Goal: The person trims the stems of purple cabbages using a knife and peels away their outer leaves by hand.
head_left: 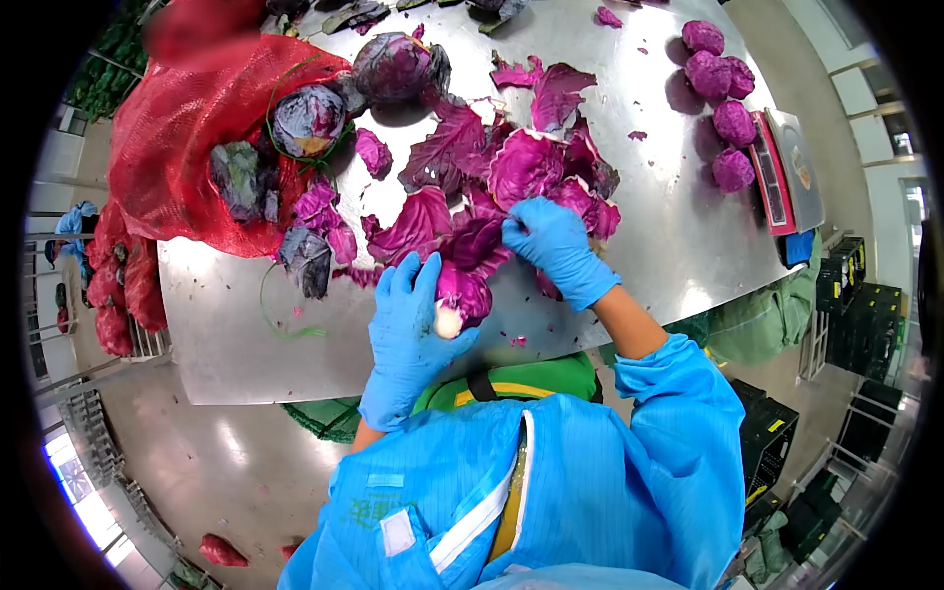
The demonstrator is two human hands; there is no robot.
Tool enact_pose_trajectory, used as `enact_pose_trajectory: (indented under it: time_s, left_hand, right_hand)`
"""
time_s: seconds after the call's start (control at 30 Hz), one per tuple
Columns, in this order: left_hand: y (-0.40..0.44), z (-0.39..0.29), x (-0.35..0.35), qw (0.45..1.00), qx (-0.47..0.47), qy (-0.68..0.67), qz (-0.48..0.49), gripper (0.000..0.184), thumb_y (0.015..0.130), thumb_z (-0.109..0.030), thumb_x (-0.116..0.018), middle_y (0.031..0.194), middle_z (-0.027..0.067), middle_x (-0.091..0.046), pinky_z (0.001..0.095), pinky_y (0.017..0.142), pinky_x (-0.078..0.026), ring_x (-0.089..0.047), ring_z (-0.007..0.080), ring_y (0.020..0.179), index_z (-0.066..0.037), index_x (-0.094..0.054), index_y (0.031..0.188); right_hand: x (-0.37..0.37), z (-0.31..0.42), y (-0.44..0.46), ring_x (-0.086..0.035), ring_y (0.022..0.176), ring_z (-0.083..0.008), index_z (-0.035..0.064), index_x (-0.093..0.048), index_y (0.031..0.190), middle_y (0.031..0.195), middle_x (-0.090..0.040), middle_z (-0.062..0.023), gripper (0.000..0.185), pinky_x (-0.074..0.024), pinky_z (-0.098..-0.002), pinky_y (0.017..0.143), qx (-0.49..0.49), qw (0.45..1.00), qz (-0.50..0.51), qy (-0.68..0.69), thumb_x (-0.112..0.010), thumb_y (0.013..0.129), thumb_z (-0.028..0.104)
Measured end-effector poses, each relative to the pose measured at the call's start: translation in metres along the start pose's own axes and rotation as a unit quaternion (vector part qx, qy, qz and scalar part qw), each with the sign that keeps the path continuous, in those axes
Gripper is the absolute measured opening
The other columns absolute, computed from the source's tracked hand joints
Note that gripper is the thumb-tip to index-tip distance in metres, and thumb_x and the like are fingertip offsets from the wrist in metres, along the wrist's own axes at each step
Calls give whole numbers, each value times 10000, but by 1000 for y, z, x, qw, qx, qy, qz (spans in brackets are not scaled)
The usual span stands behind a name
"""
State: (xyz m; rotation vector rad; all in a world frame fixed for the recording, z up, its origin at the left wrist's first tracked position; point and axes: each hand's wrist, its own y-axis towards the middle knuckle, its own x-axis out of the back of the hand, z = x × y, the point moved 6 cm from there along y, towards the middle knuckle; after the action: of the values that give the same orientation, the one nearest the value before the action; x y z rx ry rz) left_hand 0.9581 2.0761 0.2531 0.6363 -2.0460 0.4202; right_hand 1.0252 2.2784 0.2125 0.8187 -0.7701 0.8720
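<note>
My left hand [405, 329], in a blue glove, holds a small red cabbage [465, 295] near the table's front edge. Its fingers and thumb curve around the head, and the pale cut stem faces me. Close to it, my right hand [559, 248], also gloved, has its fingers curled in a pinch at the edge of a purple cabbage leaf [479, 246]. That leaf lies against the top of the head; whether it is still attached I cannot tell. Beyond both hands spreads a pile of loose cabbage leaves [526, 167].
A red mesh sack [167, 167] with untrimmed cabbages [308, 121] lies at the left of the metal table [246, 334]. Several peeled cabbages [734, 124] line the right side, beside a red-framed box [774, 172]. Dark crates [865, 320] stand beyond the table.
</note>
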Motion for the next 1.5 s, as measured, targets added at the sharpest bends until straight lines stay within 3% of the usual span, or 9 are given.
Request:
enact_pose_trajectory:
  time_s: [0.37,0.57,0.67,0.73,0.77,0.8,0.87,1.33,1.5]
  left_hand:
    - [-26,45,-8,951,-86,-244,-170,1041,514,-259,-924,1369,149,-462,424,1089,-350,-444,316,1278,-45,-405,1390]
    - [-25,62,-8,963,-40,-242,-113,1050,555,-231,-906,1441,145,-407,407,1104,-345,-406,294,1330,-45,-354,1429]
    - [-39,66,7,957,34,-287,-34,1084,587,-245,-895,1487,147,-348,404,1107,-353,-385,286,1350,-54,-296,1471]
    - [-47,49,17,941,79,-328,-17,1033,603,-231,-887,1476,148,-350,414,1118,-337,-395,295,1340,-51,-329,1454]
    - [-49,43,16,916,123,-381,-15,1062,615,-277,-885,1491,155,-310,428,1115,-336,-371,315,1347,-65,-293,1470]
    - [-52,41,11,944,116,-309,-32,1070,616,-297,-883,1490,163,-305,435,1116,-329,-359,324,1352,-63,-285,1472]
    - [-55,40,-6,980,101,-159,-69,1088,617,-338,-880,1487,179,-294,448,1118,-317,-334,342,1361,-61,-270,1475]
    - [-56,53,-12,946,148,-272,-94,908,714,-312,-816,1499,196,-290,427,1135,-295,-314,322,1387,-100,-353,1465]
    - [-51,50,-11,945,134,-286,-91,881,713,-288,-817,1489,185,-323,418,1135,-298,-337,321,1379,-101,-378,1453]
  right_hand:
    - [4,-43,7,-622,750,-301,50,-660,885,839,-642,-141,211,-506,-384,700,-139,988,-48,45,-665,811,247]
    - [86,-25,20,-614,712,-300,45,-675,1000,795,-639,-116,263,-511,-406,668,-73,956,-271,-81,-702,820,235]
    - [46,4,-7,-658,791,-266,36,-674,1083,890,-686,-114,405,-536,-367,734,-108,974,-46,195,-753,802,316]
    - [7,38,-23,-665,959,-256,23,-643,1177,1056,-678,-155,625,-518,-350,862,-207,885,123,399,-790,744,449]
    - [-15,49,-28,-612,1096,-299,29,-594,1258,1175,-628,-198,763,-462,-370,968,-191,885,159,394,-773,721,540]
    - [-42,56,-35,-579,1131,-251,93,-530,1356,1212,-604,-160,720,-441,-367,988,-127,920,136,345,-763,772,446]
    - [-57,82,-29,-568,1152,-293,90,-535,1349,1241,-583,-176,742,-442,-391,983,-70,922,226,306,-713,779,531]
    - [-63,96,-7,-632,889,-299,108,-688,1055,962,-641,-122,552,-507,-442,719,32,970,206,123,-615,794,588]
    - [-57,93,-8,-638,813,-290,116,-683,912,846,-634,-110,372,-503,-438,650,67,976,185,89,-620,832,474]
